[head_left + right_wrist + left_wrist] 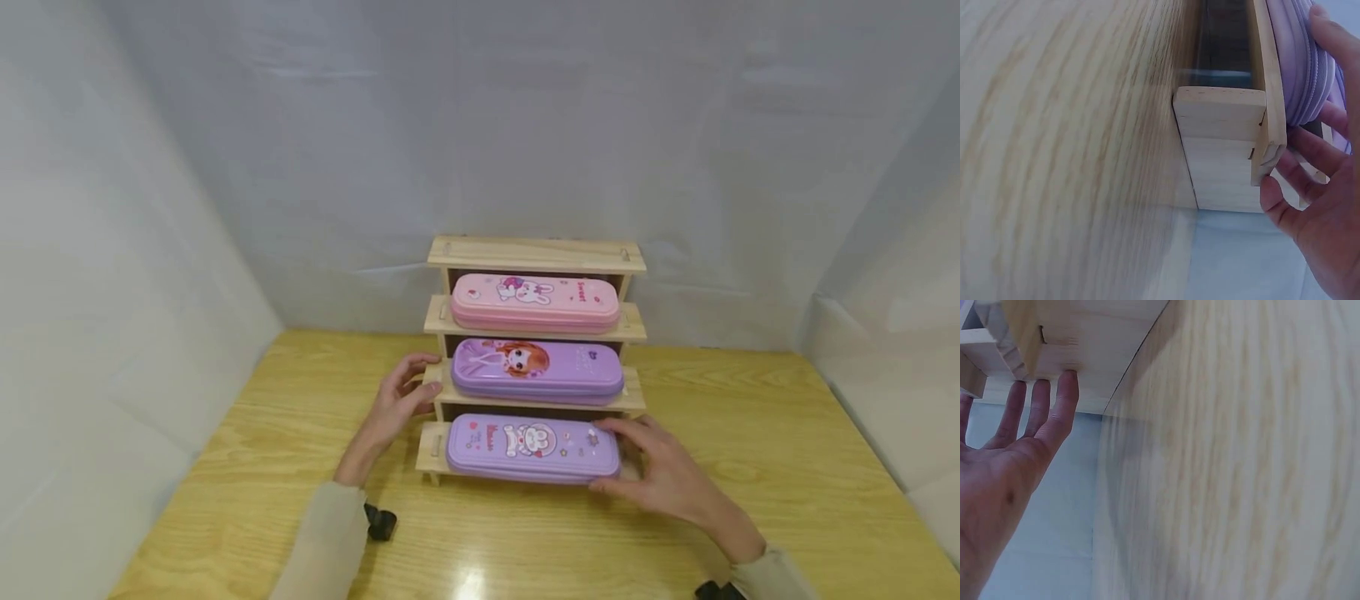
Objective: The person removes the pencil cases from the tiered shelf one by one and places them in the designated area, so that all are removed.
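Note:
A tiered wooden rack [536, 252] holds pencil cases lying flat on its lower three shelves. On the lowest shelf lies a lilac pencil case [480, 458] with a cartoon bunny; my right hand [663, 471] grips its right end, thumb at the front edge and a finger at the back. Some right fingers [1302, 178] are at the shelf's end in the right wrist view. Above it sits a purple pencil case [577, 367] with a red-haired girl, then a pink pencil case [480, 310] with a bunny. My left hand [393, 404] touches the rack's left side, fingers [1066, 403] extended.
The rack stands on a yellow wood-grain table [480, 542]. Behind it hangs a pale sheet [525, 125], with more sheeting on the left [90, 292] and right sides. Black wrist straps show at both sleeves.

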{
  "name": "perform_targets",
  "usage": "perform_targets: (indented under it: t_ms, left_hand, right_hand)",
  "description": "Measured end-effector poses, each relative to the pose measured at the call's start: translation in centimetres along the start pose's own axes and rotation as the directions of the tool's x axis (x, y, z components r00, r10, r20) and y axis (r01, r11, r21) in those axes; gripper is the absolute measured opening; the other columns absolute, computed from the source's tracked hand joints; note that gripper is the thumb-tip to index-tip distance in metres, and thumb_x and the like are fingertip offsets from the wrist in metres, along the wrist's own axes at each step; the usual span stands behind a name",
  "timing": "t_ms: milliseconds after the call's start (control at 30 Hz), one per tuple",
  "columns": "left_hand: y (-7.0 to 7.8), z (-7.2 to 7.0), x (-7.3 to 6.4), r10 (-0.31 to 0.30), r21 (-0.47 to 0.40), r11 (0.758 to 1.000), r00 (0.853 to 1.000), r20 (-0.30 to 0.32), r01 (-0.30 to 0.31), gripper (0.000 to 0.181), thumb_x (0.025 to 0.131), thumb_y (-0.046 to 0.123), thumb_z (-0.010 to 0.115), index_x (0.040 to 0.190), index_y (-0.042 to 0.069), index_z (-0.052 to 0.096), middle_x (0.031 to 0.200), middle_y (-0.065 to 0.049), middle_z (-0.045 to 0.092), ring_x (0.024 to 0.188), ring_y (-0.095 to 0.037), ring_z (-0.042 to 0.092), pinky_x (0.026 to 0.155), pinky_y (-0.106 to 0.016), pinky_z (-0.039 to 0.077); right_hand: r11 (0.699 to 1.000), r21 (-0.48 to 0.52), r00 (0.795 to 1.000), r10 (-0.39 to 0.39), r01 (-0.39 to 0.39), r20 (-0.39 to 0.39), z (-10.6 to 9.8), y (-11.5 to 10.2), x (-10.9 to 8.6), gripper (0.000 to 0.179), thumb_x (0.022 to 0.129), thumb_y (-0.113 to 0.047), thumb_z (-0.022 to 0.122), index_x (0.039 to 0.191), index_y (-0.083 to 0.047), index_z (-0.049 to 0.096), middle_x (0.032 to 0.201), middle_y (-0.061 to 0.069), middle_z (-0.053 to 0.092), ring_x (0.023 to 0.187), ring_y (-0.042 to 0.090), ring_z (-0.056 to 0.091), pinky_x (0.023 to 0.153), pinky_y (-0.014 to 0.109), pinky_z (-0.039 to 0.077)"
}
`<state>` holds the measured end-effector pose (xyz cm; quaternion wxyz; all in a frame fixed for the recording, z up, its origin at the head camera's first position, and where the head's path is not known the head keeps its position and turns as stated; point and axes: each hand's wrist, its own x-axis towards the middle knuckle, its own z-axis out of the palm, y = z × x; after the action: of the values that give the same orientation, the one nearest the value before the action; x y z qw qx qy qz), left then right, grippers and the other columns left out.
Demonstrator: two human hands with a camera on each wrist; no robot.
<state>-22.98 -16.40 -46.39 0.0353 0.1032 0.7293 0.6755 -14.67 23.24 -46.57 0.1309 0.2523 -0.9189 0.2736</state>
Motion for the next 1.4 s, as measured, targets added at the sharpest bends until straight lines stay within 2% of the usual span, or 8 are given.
perform_targets:
  t_ms: [133,233,333,533,700,900,1133,1400]
  left_hand:
    - [0.0,0.1,0.0,-0.004,-0.002,1.000,1.000,-0.007,0.004,0.042,0.099,0.014,0.063,0.139,0.009,0.051,0.133,-0.017,0.053,0.096,-0.014,0.062,0.081,-0.034,0.060]
    - [0.0,0.1,0.1,-0.007,-0.001,1.000,1.000,-0.012,0.007,0.042,0.099,0.014,0.063,0.139,0.009,0.052,0.133,-0.017,0.053,0.097,-0.014,0.062,0.081,-0.035,0.061]
    - [-0.1,0.1,0.1,-0.009,0.005,1.000,1.000,-0.014,0.009,0.042,0.099,0.014,0.063,0.139,0.009,0.051,0.134,-0.018,0.053,0.097,-0.014,0.062,0.081,-0.035,0.060]
    - [-0.2,0.1,0.0,-0.005,0.009,1.000,1.000,-0.018,0.006,0.041,0.099,0.015,0.063,0.139,0.009,0.052,0.133,-0.017,0.053,0.097,-0.015,0.061,0.081,-0.036,0.060]
    - [-0.3,0.1,0.1,0.003,0.013,1.000,1.000,-0.019,-0.002,0.041,0.099,0.015,0.063,0.139,0.010,0.052,0.133,-0.017,0.053,0.099,-0.016,0.061,0.081,-0.037,0.060]
    - [-0.3,0.1,0.2,0.003,0.013,1.000,1.000,-0.022,-0.003,0.041,0.099,0.015,0.063,0.138,0.010,0.052,0.133,-0.016,0.053,0.098,-0.016,0.061,0.080,-0.037,0.060]
    - [-0.3,0.1,0.1,0.004,0.024,1.000,1.000,-0.026,-0.003,0.039,0.100,0.016,0.063,0.138,0.012,0.053,0.132,-0.013,0.054,0.100,-0.017,0.061,0.080,-0.037,0.061]
    - [-0.3,0.1,0.0,0.009,0.016,1.000,1.000,-0.023,-0.009,0.040,0.100,0.016,0.063,0.138,0.010,0.053,0.131,-0.016,0.053,0.098,-0.015,0.060,0.079,-0.035,0.060]
  right_hand:
    - [0.998,-0.007,0.997,0.064,-0.064,0.031,0.0,-0.3,0.1,0.076,0.068,-0.056,0.091,0.132,-0.026,0.063,0.108,-0.008,0.062,0.093,0.010,0.053,0.078,0.029,0.048]
    - [0.997,0.013,0.997,0.077,-0.077,0.030,0.0,-0.5,0.2,0.077,0.065,-0.052,0.094,0.130,-0.024,0.063,0.110,-0.006,0.063,0.095,0.011,0.055,0.080,0.030,0.049]
    - [0.996,0.047,0.997,0.071,-0.072,0.021,-0.1,-0.6,0.2,0.076,0.064,-0.045,0.096,0.128,-0.022,0.062,0.110,-0.005,0.065,0.094,0.011,0.056,0.079,0.028,0.049]
    - [0.991,0.134,1.000,0.011,-0.011,-0.001,-0.1,-0.2,-0.1,0.078,0.060,-0.034,0.098,0.127,-0.018,0.062,0.114,0.001,0.069,0.092,0.005,0.057,0.072,0.024,0.051]
    - [0.979,0.201,1.000,-0.007,0.003,0.018,-0.8,0.0,-0.3,0.080,0.060,-0.028,0.098,0.130,-0.014,0.063,0.112,-0.002,0.067,0.088,0.001,0.055,0.069,0.023,0.052]
    - [0.954,0.299,1.000,0.001,-0.008,0.027,-1.9,0.5,-0.5,0.078,0.060,-0.017,0.098,0.130,-0.012,0.063,0.112,0.002,0.064,0.086,0.001,0.057,0.066,0.024,0.056]
    - [0.910,0.404,0.994,0.053,-0.089,0.099,-3.1,1.1,-1.1,0.075,0.068,-0.015,0.096,0.133,-0.014,0.058,0.126,0.009,0.059,0.101,0.003,0.061,0.080,0.026,0.061]
    - [0.887,0.455,0.995,0.045,-0.082,0.091,-3.9,2.3,-2.3,0.074,0.069,-0.008,0.095,0.133,-0.010,0.057,0.127,0.005,0.058,0.103,0.003,0.063,0.082,0.025,0.060]
